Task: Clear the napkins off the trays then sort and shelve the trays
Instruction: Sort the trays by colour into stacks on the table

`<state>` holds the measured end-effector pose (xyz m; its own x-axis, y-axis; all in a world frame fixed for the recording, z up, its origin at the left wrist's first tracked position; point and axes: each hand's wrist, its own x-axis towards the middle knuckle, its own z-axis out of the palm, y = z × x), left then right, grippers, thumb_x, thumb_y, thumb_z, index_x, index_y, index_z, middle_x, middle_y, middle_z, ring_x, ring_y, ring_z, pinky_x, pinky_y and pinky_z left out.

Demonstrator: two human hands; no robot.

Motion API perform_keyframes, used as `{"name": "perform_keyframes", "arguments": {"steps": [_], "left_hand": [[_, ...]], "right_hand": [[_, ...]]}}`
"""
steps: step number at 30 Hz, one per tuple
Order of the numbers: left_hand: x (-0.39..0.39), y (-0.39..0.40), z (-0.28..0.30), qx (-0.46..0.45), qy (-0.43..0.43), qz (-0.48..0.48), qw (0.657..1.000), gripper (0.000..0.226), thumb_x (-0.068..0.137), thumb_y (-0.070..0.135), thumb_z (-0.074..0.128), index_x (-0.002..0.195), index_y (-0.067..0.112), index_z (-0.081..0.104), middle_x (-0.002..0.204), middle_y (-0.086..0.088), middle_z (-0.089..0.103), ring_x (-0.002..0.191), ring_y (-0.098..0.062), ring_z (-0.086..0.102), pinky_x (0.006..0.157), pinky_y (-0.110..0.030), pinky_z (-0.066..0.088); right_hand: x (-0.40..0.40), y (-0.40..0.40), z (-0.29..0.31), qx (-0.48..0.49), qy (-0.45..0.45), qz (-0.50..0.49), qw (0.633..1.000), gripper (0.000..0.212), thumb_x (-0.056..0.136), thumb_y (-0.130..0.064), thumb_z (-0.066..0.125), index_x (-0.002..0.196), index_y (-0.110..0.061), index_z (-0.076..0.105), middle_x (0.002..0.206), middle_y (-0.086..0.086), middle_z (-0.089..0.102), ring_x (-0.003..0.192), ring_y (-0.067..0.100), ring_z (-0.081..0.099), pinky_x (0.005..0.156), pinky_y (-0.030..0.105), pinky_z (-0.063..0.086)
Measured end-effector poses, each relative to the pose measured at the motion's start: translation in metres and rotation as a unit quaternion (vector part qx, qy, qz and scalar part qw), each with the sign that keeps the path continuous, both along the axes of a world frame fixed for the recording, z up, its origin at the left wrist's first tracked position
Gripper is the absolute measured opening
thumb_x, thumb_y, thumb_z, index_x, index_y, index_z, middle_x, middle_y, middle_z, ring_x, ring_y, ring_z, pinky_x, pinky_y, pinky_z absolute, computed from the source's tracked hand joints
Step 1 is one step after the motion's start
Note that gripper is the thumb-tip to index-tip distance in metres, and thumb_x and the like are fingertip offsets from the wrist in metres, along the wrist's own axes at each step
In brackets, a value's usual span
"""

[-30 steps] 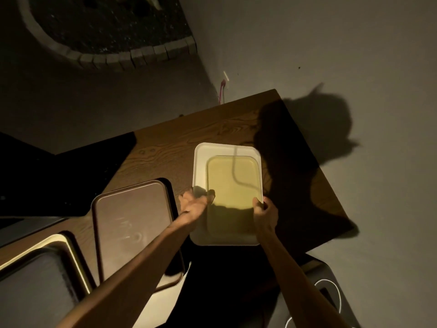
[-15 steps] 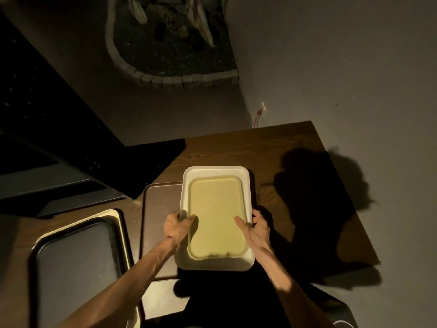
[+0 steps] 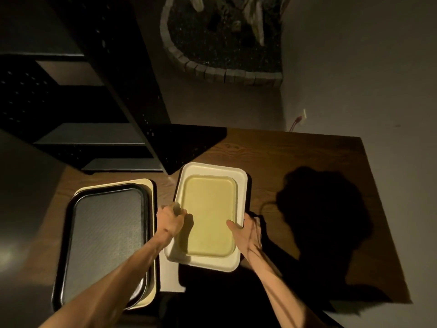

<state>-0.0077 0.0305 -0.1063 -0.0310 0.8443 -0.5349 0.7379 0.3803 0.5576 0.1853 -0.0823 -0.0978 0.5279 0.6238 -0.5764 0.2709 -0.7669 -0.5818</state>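
We work at a wooden table point(image 3: 295, 159) in a dim room, set against a plain wall, with a dark shelving unit point(image 3: 99, 110) standing just beyond its far left corner and a brick-edged planter point(image 3: 224, 43) on the floor behind.

Tray in hand: both hands carry a pale yellow tray nested in a larger white tray point(image 3: 240, 185), above the middle of the table. The left hand point(image 3: 170, 221) grips the left rim with its fingers curled over the edge. The right hand point(image 3: 248, 230) grips the right rim, thumb lying on the inner tray and fingers wrapped under the edge. We cannot tell whether the pair is touching the table or is held just above it.

Other trays: a black tray point(image 3: 106, 233) sits on a cream tray point(image 3: 152, 233) at the left of the table. A further pale surface shows between this stack and the held pair; it may be another tray, but we cannot tell.

Status: no napkins show on any visible tray, so we judge the clearing step complete. Sorting appears to be under way, as trays are stacked by pairs rather than by kind. No tray is visible on the shelves, so shelving is not yet done.
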Motion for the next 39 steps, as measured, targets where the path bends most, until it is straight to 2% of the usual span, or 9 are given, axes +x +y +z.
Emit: {"name": "perform_keyframes", "arguments": {"steps": [2, 5, 10, 19, 23, 26, 32, 36, 39], "left_hand": [[-0.003, 0.002, 0.003, 0.008, 0.005, -0.007, 1.0, 0.011, 0.087, 0.022, 0.068, 0.076, 0.02, 0.063, 0.092, -0.013, 0.068, 0.088, -0.027, 0.064, 0.083, -0.04, 0.055], [-0.003, 0.002, 0.003, 0.022, 0.009, -0.029, 0.999, 0.013, 0.087, 0.021, 0.068, 0.092, 0.009, 0.067, 0.09, -0.008, 0.068, 0.085, -0.021, 0.062, 0.08, -0.031, 0.052], [-0.003, -0.002, 0.0, 0.05, 0.043, -0.038, 0.997, 0.02, 0.087, 0.024, 0.067, 0.101, 0.009, 0.066, 0.11, -0.011, 0.057, 0.101, -0.021, 0.047, 0.09, -0.03, 0.041], [-0.009, -0.001, -0.006, 0.072, -0.011, -0.005, 0.997, 0.035, 0.088, 0.01, 0.065, 0.121, 0.01, 0.054, 0.118, -0.012, 0.05, 0.103, -0.024, 0.055, 0.089, -0.031, 0.047], [-0.012, 0.001, -0.004, -0.037, -0.129, 0.059, 0.989, 0.045, 0.092, 0.019, 0.063, 0.133, 0.013, 0.046, 0.116, -0.008, 0.06, 0.109, -0.027, 0.061, 0.093, -0.041, 0.053], [-0.018, 0.005, -0.006, -0.094, -0.169, 0.091, 0.977, 0.037, 0.089, 0.014, 0.066, 0.123, 0.011, 0.052, 0.113, -0.009, 0.063, 0.107, -0.028, 0.062, 0.088, -0.038, 0.054], [-0.031, -0.015, 0.003, -0.103, -0.255, 0.168, 0.947, 0.034, 0.085, -0.003, 0.064, 0.118, 0.007, 0.062, 0.104, -0.013, 0.069, 0.096, -0.029, 0.066, 0.086, -0.04, 0.056], [-0.046, -0.032, 0.025, -0.083, -0.302, 0.186, 0.931, 0.04, 0.084, -0.006, 0.063, 0.118, 0.015, 0.063, 0.102, -0.01, 0.07, 0.091, -0.023, 0.067, 0.079, -0.035, 0.056], [-0.064, -0.038, 0.045, -0.076, -0.315, 0.185, 0.928, 0.044, 0.085, -0.006, 0.062, 0.123, 0.015, 0.062, 0.103, -0.009, 0.069, 0.089, -0.023, 0.067, 0.068, -0.029, 0.054]], "right_hand": [[-0.005, 0.005, -0.001, -0.04, -0.027, 0.036, 0.998, 0.063, 0.091, -0.045, 0.059, 0.142, -0.01, 0.044, 0.146, 0.014, 0.044, 0.143, 0.03, 0.028, 0.115, 0.04, 0.028], [-0.012, 0.01, -0.004, -0.058, -0.061, 0.037, 0.996, 0.067, 0.096, -0.042, 0.054, 0.149, -0.008, 0.032, 0.148, 0.021, 0.034, 0.139, 0.034, 0.034, 0.112, 0.036, 0.029], [-0.015, 0.012, -0.012, -0.046, -0.116, 0.076, 0.989, 0.058, 0.097, -0.035, 0.053, 0.143, -0.002, 0.039, 0.129, 0.022, 0.042, 0.118, 0.039, 0.048, 0.1, 0.034, 0.038], [-0.021, 0.017, -0.023, -0.049, -0.144, 0.083, 0.985, 0.061, 0.091, -0.048, 0.057, 0.136, -0.009, 0.047, 0.131, 0.021, 0.048, 0.122, 0.039, 0.046, 0.104, 0.041, 0.04], [-0.027, 0.023, -0.035, -0.027, 0.046, -0.094, 0.994, 0.084, 0.077, -0.06, 0.068, 0.14, -0.012, 0.042, 0.138, 0.014, 0.047, 0.126, 0.035, 0.049, 0.105, 0.042, 0.043], [-0.027, 0.025, -0.048, -0.002, 0.137, -0.175, 0.975, 0.101, 0.058, -0.069, 0.073, 0.139, -0.015, 0.046, 0.138, 0.007, 0.053, 0.124, 0.028, 0.054, 0.105, 0.045, 0.045], [-0.036, 0.006, -0.03, 0.015, 0.15, -0.232, 0.961, 0.093, 0.06, -0.066, 0.075, 0.137, -0.02, 0.049, 0.138, 0.0, 0.053, 0.127, 0.026, 0.05, 0.106, 0.044, 0.043], [-0.047, -0.008, -0.001, 0.101, 0.131, -0.24, 0.957, 0.049, 0.082, -0.028, 0.077, 0.126, -0.014, 0.062, 0.113, -0.001, 0.065, 0.108, 0.023, 0.062, 0.086, 0.032, 0.047], [-0.064, -0.015, 0.017, 0.149, 0.129, -0.209, 0.958, 0.036, 0.082, -0.024, 0.078, 0.116, -0.016, 0.068, 0.111, 0.0, 0.071, 0.098, 0.012, 0.068, 0.078, 0.026, 0.051]]}}
